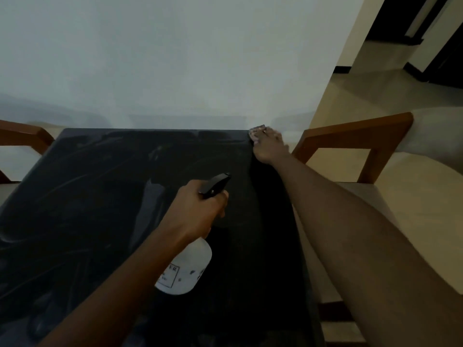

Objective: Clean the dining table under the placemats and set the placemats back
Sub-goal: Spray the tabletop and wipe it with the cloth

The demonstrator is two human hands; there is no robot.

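Two sets of fingers are at work here. The left fingers are curled tight round the neck of a bottle, just under its black nozzle, so we see the left hand gripping it firmly, tilted, with the nozzle aimed toward the far edge of the counter. The bottle's pale body hangs below the hand, above the counter's near right part. The right fingers are blurred; they lie on top of a cloth, and we cannot tell whether they curl round it or simply press it flat. The right hand and cloth sit at the counter's far right corner, the arm stretched out along the right edge. The counter itself is dark and shows pale smeared streaks across its left and middle. A right chair stands just beside that corner, and a left chair shows at the far left corner. A pale wall rises behind the counter.
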